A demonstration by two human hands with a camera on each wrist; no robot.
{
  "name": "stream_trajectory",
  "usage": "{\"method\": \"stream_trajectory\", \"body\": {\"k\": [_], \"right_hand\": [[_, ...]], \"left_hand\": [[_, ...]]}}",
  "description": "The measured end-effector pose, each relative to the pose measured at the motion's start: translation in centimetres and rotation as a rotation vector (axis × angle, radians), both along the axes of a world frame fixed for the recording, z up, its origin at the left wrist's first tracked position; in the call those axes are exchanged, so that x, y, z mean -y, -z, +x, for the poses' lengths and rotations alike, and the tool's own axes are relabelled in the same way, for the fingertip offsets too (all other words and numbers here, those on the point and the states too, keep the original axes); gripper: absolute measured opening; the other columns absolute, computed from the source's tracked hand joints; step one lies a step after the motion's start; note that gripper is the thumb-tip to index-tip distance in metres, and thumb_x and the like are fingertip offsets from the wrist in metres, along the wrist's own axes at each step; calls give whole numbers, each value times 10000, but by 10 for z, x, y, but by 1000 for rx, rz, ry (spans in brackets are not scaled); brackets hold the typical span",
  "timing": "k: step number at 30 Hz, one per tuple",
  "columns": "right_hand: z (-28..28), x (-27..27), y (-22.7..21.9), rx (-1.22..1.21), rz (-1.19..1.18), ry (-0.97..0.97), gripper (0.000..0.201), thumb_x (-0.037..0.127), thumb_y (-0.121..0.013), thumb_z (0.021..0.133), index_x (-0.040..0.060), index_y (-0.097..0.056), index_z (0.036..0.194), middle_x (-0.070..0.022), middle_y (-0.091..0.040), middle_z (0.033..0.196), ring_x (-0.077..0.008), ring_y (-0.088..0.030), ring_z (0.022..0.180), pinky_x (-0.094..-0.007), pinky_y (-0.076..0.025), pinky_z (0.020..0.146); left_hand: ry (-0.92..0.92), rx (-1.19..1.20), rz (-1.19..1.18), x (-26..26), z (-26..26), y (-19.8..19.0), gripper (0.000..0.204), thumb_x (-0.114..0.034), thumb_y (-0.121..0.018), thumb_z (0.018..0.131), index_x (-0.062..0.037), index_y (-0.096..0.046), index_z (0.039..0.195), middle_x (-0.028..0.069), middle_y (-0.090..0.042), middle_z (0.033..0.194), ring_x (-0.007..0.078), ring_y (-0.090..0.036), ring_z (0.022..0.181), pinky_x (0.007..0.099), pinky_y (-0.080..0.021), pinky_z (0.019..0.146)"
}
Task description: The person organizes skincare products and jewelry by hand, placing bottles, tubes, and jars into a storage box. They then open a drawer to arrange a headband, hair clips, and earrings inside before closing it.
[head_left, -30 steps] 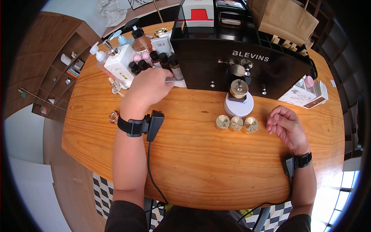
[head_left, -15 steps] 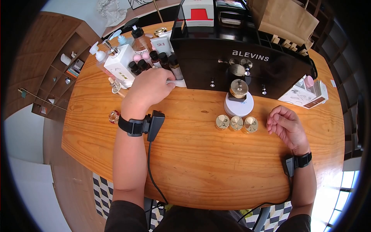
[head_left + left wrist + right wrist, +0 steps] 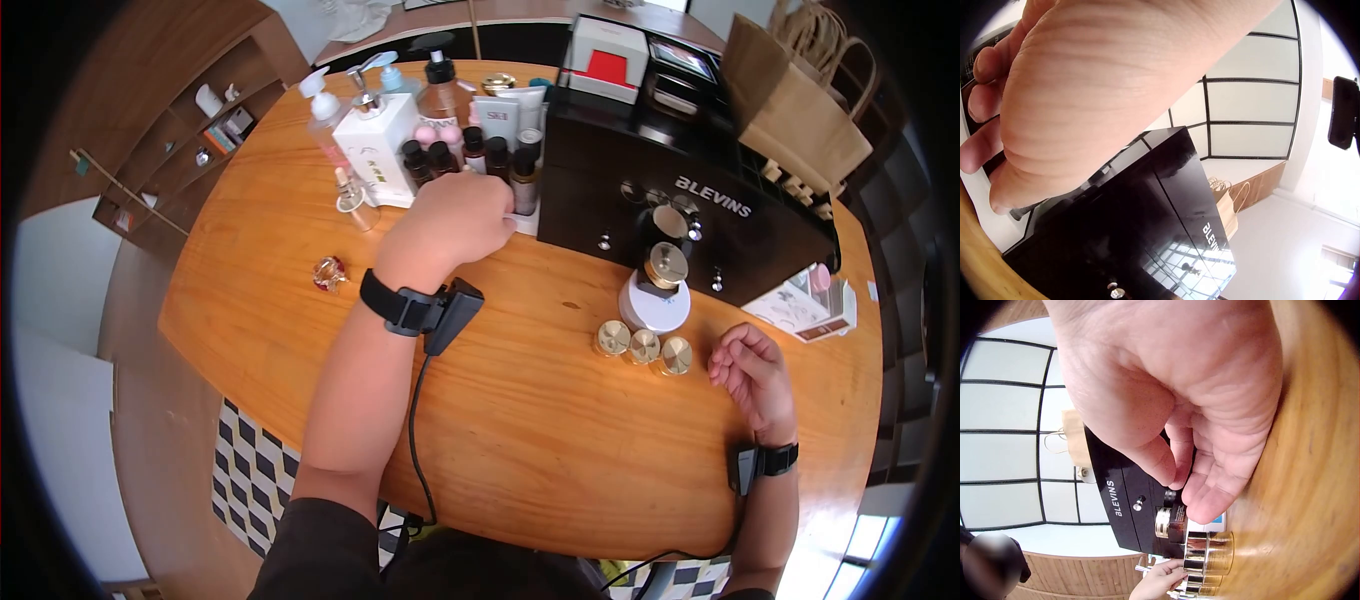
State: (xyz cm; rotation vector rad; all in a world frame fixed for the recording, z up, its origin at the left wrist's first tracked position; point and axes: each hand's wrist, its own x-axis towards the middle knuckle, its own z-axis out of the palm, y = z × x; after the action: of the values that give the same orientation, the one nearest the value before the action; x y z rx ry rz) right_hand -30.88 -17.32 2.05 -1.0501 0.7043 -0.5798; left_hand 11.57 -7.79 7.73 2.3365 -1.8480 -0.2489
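Observation:
My left hand (image 3: 452,222) reaches over the far left part of the table, at a row of small dark-capped bottles (image 3: 523,192) in a white tray (image 3: 526,223). In the left wrist view its bent fingers (image 3: 985,103) are close by the dark bottles, with the thumb below. I cannot tell whether they grip a bottle. My right hand (image 3: 755,378) rests on the table with loosely curled fingers and nothing in them. Beside it are three gold-lidded jars (image 3: 645,347), and behind these a white round container (image 3: 655,306) with another gold-lidded jar (image 3: 666,264) on top.
A black BLEVINS cabinet (image 3: 590,200) stands at the back, with paper bags (image 3: 795,110) at its right. A white pump dispenser (image 3: 378,148) and other pump bottles are left of the small bottles. A red and gold ornament (image 3: 329,272) and a peach glass bottle (image 3: 357,207) are nearer.
The head view has turned, so the things on the table appear shifted right and lower. My left hand stays at the small bottles and the right hand stays resting on the table.

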Motion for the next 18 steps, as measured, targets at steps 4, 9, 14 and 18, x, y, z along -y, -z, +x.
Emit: {"method": "stream_trajectory", "body": {"k": [4, 9, 14, 18], "right_hand": [[0, 1, 3, 12, -18, -4, 98, 76, -575, 1080, -2, -631, 1098, -123, -712, 953, -205, -711, 817, -314, -599, 723], [2, 0, 1, 9, -22, -4, 97, 73, -570, 1083, -4, -628, 1094, -125, -710, 956, -205, -709, 815, -308, -602, 727], [2, -1, 0, 9, -16, -6, 95, 72, -568, 1085, -2, -626, 1101, -124, -706, 961, -207, -707, 820, -303, -602, 726], [2, -2, 0, 12, -13, -1, 97, 78, -571, 1086, -1, -625, 1104, -123, -702, 966, -207, -706, 827, -302, -600, 730]], "left_hand": [[0, 22, 25, 0, 0, 0, 267, -236, -676, 928, -43, -802, 1063, 217, -768, 995, 387, -735, 974, 459, -572, 896], [16, 23, -1, -2, 0, -3, 269, -229, -661, 928, -44, -802, 1063, 220, -767, 981, 392, -735, 954, 466, -573, 886], [14, 31, -18, -1, 0, 1, 254, -222, -665, 927, -44, -800, 1048, 217, -765, 964, 395, -736, 938, 478, -575, 872], [26, 28, -56, -1, 1, 5, 232, -216, -685, 924, -44, -799, 1031, 213, -764, 944, 395, -737, 928, 484, -578, 861]]}}
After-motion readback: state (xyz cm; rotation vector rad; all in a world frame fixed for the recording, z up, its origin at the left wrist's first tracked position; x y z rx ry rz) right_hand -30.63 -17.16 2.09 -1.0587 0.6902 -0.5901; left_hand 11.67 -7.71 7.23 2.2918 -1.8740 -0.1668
